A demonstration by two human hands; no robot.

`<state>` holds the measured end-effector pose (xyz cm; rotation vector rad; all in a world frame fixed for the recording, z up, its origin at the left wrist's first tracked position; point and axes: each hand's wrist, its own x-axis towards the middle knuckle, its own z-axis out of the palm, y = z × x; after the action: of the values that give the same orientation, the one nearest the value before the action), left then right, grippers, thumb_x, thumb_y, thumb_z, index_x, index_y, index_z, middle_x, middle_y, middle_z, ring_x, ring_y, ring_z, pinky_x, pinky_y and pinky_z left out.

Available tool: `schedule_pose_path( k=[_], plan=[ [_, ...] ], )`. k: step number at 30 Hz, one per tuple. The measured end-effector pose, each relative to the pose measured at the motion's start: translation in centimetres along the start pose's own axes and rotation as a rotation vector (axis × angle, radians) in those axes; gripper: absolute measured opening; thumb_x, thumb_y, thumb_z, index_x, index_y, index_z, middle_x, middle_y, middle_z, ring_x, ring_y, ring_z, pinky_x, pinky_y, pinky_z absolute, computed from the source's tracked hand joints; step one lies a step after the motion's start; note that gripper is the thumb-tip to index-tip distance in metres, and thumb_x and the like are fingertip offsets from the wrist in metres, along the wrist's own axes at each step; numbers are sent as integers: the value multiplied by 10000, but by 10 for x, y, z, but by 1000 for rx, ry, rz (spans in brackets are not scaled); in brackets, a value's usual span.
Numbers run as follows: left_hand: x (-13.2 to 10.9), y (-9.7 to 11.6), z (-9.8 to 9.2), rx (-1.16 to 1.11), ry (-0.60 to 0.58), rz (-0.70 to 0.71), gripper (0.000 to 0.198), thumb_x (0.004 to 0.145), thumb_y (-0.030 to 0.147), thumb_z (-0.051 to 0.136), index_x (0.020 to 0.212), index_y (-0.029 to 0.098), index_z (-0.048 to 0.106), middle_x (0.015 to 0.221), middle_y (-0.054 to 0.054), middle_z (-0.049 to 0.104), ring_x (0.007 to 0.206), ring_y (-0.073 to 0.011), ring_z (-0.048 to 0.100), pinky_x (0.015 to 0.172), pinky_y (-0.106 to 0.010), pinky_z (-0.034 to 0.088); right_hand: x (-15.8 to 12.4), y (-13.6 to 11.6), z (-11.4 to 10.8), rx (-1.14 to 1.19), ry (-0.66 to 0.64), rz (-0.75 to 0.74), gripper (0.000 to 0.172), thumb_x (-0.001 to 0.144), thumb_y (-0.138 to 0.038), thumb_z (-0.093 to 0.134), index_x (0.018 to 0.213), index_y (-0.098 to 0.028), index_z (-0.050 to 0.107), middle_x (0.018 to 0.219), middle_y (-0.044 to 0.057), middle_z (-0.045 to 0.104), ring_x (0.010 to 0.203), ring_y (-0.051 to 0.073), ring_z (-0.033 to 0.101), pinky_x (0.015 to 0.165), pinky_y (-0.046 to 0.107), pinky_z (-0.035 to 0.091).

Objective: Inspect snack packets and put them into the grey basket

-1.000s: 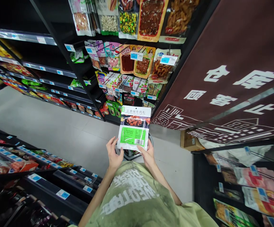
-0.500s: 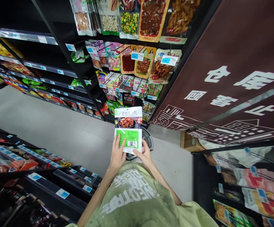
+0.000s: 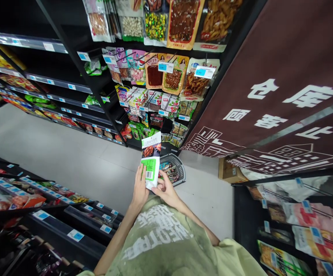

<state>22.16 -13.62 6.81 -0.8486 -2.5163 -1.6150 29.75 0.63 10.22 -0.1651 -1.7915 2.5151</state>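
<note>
A white snack packet [image 3: 151, 159] with a green label, a barcode and a picture of brown food pieces is upright in front of me, turned at an angle. My left hand [image 3: 139, 188] grips its left side, with fingers lying over the green label. At the lower right corner my right hand [image 3: 166, 190] holds the packet between its thumb and curled fingers. Beyond the packet a grey shopping basket [image 3: 179, 168] stands on the floor, with several small wrapped items in it. Part of the basket is hidden by the packet and my right hand.
Ahead, a black rack holds hanging snack bags [image 3: 155, 71]. Shelves with price tags [image 3: 68, 86] run along the left. A brown curtain [image 3: 270, 88] with white lettering hangs at right, a cardboard box [image 3: 230, 171] beneath it. Pale floor [image 3: 109, 163] lies between.
The packet has turned so its face looks narrower, and it has shifted slightly left. My right hand has moved left with curled fingers. More of the basket and its contents shows.
</note>
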Motion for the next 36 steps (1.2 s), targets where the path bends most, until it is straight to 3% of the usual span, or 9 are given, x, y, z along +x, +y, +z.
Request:
schedule_pose_path(
  k=[3,5,8,12,17,21,26,32,36],
  plan=[
    [-2,-1,4,-146,95,-163,491,929,368,510,1399,230,520,1435,-111,544,1347,-276,464,1144,-442,325,1,-4,0,-7,-101,48,687,812,-366,723,1412,-316,392,1313,98,623,449,14,430,420,148,442],
    [-5,-2,8,-196,145,-330,357,914,441,531,1122,203,699,1082,-101,728,1075,-273,633,984,-397,460,1,-5,-1,-46,-178,82,541,835,-394,695,1328,-281,502,1265,89,657,447,18,424,421,150,453],
    [-8,-4,15,-331,235,-550,357,802,522,668,751,169,697,697,-43,686,713,-213,625,718,-317,497,2,-1,-6,-91,-221,149,374,852,-430,669,1160,-222,625,1144,74,714,427,20,435,410,148,433],
    [-4,-2,22,-822,419,-689,397,716,489,776,934,174,672,859,-36,718,780,-179,662,725,-289,516,3,12,-15,-137,-204,256,368,842,-508,657,959,-161,697,859,63,764,465,69,544,426,160,428],
    [4,9,18,-1193,407,-710,466,766,382,781,1168,219,609,1066,-58,720,959,-194,690,885,-340,535,3,26,-20,-202,-222,358,455,800,-586,669,909,-145,691,809,52,759,399,62,531,408,173,425],
    [5,14,16,-1267,368,-694,485,798,349,763,1231,228,581,1095,-57,715,990,-198,689,925,-354,529,7,32,-23,-201,-138,302,439,831,-592,628,861,-155,658,831,43,747,429,64,563,424,168,421],
    [4,16,17,-1319,396,-753,458,801,301,765,1221,232,595,1060,-41,721,954,-174,690,926,-335,528,12,35,-28,-340,-9,272,444,738,-581,729,672,-165,588,627,2,674,433,103,577,412,187,399],
    [6,26,13,-1366,338,-722,424,847,320,709,1247,239,595,1159,-66,701,1075,-223,655,982,-393,501,13,45,-19,-287,1,184,413,698,-511,791,880,-168,650,696,-5,678,508,135,628,450,207,436],
    [7,31,13,-1354,305,-679,441,851,327,704,1266,239,586,1172,-66,696,1072,-216,655,1006,-397,481,16,55,-13,-214,134,169,416,696,-534,782,799,-159,634,649,-3,644,500,143,613,474,238,471]
  ],
)
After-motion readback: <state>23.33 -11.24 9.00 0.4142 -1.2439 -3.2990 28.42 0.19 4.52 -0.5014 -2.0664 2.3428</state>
